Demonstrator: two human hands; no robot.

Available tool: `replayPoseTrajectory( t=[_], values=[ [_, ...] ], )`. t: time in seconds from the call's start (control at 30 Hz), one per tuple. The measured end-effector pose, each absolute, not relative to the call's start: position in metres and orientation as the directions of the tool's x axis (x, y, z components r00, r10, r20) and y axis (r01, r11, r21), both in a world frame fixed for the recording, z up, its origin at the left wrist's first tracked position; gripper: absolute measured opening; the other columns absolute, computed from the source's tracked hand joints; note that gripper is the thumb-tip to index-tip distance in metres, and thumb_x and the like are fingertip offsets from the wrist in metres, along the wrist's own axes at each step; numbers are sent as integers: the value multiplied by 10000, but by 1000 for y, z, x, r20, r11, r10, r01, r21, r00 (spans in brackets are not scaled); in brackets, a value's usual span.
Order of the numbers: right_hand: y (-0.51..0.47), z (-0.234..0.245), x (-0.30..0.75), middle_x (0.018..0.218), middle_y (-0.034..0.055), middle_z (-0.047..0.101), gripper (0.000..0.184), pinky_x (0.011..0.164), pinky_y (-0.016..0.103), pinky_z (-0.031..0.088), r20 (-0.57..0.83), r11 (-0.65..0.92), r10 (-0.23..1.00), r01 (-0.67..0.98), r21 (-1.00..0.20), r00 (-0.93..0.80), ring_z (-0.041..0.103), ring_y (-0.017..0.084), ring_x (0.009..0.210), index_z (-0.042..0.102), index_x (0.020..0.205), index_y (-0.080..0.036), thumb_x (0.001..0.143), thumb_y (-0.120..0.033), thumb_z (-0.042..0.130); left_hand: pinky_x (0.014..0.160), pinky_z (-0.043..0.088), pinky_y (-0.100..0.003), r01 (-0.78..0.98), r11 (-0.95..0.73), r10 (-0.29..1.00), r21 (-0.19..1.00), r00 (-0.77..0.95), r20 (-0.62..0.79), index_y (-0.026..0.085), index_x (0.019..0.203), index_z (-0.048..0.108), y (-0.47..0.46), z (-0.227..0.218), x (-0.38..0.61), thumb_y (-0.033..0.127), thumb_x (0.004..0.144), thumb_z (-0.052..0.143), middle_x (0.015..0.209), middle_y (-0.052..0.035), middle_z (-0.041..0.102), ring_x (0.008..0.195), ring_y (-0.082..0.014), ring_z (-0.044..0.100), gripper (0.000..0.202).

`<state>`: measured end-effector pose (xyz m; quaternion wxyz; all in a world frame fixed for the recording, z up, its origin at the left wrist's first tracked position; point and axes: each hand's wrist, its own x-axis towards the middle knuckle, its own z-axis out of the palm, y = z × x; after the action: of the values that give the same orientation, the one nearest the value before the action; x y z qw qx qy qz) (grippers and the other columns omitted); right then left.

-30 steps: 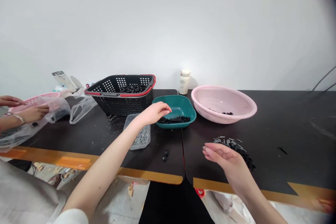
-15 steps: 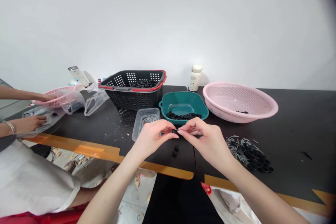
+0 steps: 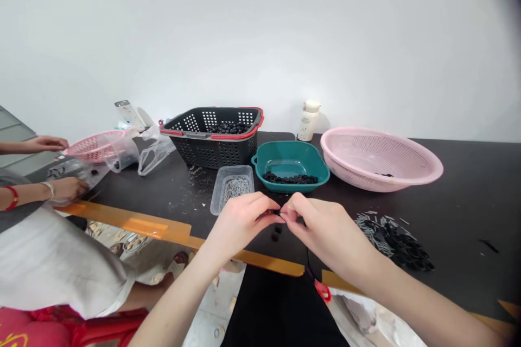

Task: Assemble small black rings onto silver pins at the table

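Note:
My left hand (image 3: 246, 222) pinches a small black part (image 3: 276, 212) between thumb and fingertips, over the table's front half. Close against it, my right hand (image 3: 321, 219) is closed in a pinch, its fingertips touching the part or my left fingers. Whatever the right fingers hold is mostly hidden; a tiny pale end shows there. Below the hands, a couple of small black pieces (image 3: 275, 233) lie on the dark table. Just beyond stand a clear plastic box (image 3: 217, 195) of small metal pins (image 3: 236, 188) and a green basin (image 3: 291, 154) with black parts (image 3: 290, 178) inside.
A black basket (image 3: 215, 149) with red handles holds black parts. Right of the basin are a pink colander (image 3: 407, 173), a white bottle (image 3: 308, 121) and a pile of black rings and pins (image 3: 401, 244). At left, a co-worker's hands (image 3: 69, 188) are near a plastic bag and pink basket (image 3: 97, 146).
My fingertips have come closer together, covering more of the black part, and the hands sit slightly lower. The co-worker's far hand has drawn back out of the pink basket. The view has shifted slightly left.

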<state>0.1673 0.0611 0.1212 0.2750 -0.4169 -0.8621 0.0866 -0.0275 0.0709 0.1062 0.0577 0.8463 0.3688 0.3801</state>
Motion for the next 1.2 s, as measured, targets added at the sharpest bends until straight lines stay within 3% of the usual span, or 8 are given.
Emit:
replayPoseTrajectory(
  t=[0.1, 0.33, 0.47, 0.57, 0.77, 0.9, 1.07, 1.2],
  values=[
    [61, 118, 170, 795, -8, 716, 142, 566, 261, 445, 416, 648, 761, 625, -436, -498, 660, 169, 654, 505, 804, -232, 879, -112, 514, 692, 528, -216, 533, -711, 688, 459, 396, 608, 184, 889, 695, 68, 102, -28, 244, 841, 697, 818, -8, 733, 722, -133, 682, 77],
    [58, 92, 167, 887, 19, 766, 95, 718, 278, 572, 384, 459, 878, 272, -846, -287, 735, 189, 803, 560, 847, -245, 883, -301, 628, 633, 554, -182, 213, -427, 904, 879, 88, 419, 175, 836, 713, 56, 74, -11, 243, 761, 768, 757, -2, 711, 671, -122, 679, 115],
    [56, 83, 173, 961, 57, 759, 156, 791, 329, 577, 350, 402, 903, 199, -894, -250, 730, 207, 849, 552, 870, -238, 866, -364, 645, 630, 574, -208, 101, -349, 936, 932, 75, 343, 227, 1142, 688, 53, 59, 0, 226, 807, 706, 813, 1, 673, 659, -114, 675, 336],
    [66, 81, 208, 956, 75, 756, 254, 784, 346, 576, 273, 322, 937, 235, -917, -217, 721, 218, 833, 552, 869, -230, 815, -431, 698, 624, 575, -220, 181, -409, 911, 895, 135, 389, 242, 1141, 705, 53, 51, 1, 249, 887, 600, 868, -19, 655, 616, -97, 667, 275],
    [94, 67, 323, 864, 111, 742, 345, 717, 367, 580, 222, 160, 973, 516, -841, 61, 708, 244, 760, 607, 880, -192, 784, -520, 651, 642, 561, -209, 266, -440, 898, 858, 119, 424, 215, 1001, 749, 61, 48, 3, 249, 894, 591, 824, -23, 659, 660, -110, 679, 194],
    [107, 54, 354, 874, 78, 763, 228, 714, 337, 568, 149, 129, 988, 760, -637, -43, 715, 237, 776, 696, 912, -192, 833, -367, 573, 666, 561, -212, 277, -435, 900, 857, 141, 412, 234, 1009, 747, 63, 48, 13, 262, 883, 603, 822, -11, 651, 669, -109, 678, 194],
    [134, 45, 354, 826, 60, 772, 125, 792, 370, 529, 105, 184, 983, 837, -516, -151, 713, 268, 799, 755, 766, -215, 735, -194, 635, 665, 569, -230, 318, -388, 921, 865, 107, 374, 227, 1128, 690, 62, 49, 14, 311, 866, 622, 853, -8, 658, 652, -116, 690, 283],
    [149, 45, 361, 769, 69, 773, 162, 756, 369, 516, 65, 211, 977, 862, -460, -205, 713, 279, 768, 755, 696, -206, 694, -120, 617, 670, 573, -246, 358, -360, 930, 862, 61, 363, 195, 1004, 701, 61, 53, 4, 355, 864, 619, 889, -31, 686, 680, -136, 696, 228]
  ],
)
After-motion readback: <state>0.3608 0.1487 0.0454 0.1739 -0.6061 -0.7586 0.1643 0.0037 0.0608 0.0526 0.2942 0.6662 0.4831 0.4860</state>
